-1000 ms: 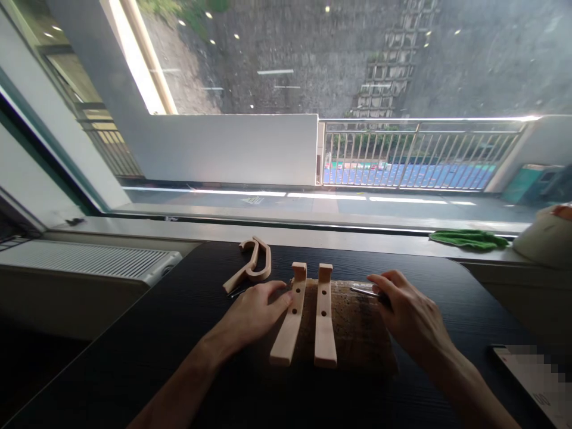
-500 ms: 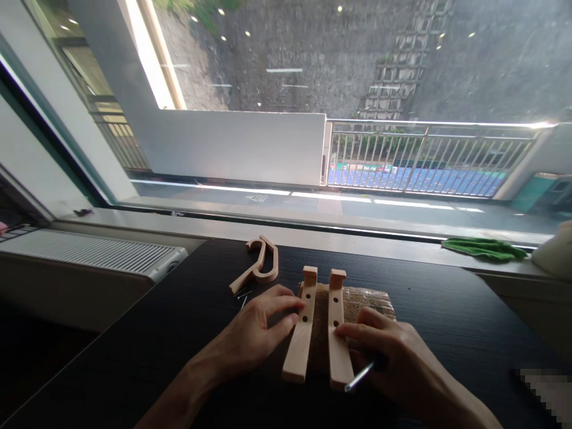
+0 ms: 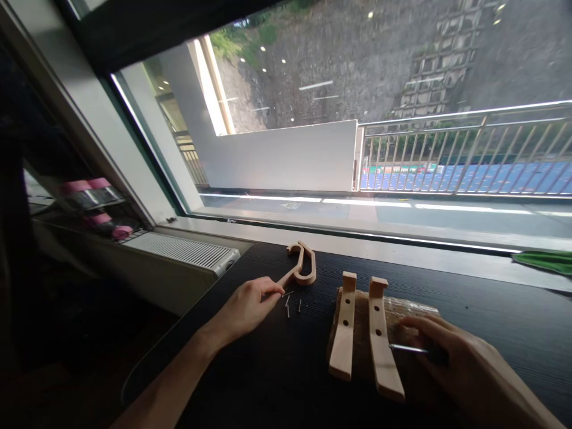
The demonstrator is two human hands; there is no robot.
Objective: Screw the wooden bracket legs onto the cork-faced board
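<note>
Two pale wooden bars [image 3: 344,330] with drilled holes lie side by side across a brown cork-like block [image 3: 404,313] on the black table [image 3: 268,369]. My right hand [image 3: 451,357] rests on the block and is closed on a thin screwdriver [image 3: 409,348] whose metal tip touches the right bar [image 3: 379,336]. My left hand [image 3: 250,307] has reached out to the left and pinches at several small screws [image 3: 292,305] scattered on the table. Just beyond the screws lies a curved wooden hook piece [image 3: 301,268].
A white radiator [image 3: 183,250] runs under the window sill at the left. A green cloth [image 3: 545,261] lies on the sill at the far right. Pink and metal items [image 3: 92,193] sit on a dark shelf at the far left. The table's left edge curves near my forearm.
My left hand left the wooden bars and moved left to the loose screws. My right hand slid right along the block, the screwdriver now pointing at the right bar. My view swung left.
</note>
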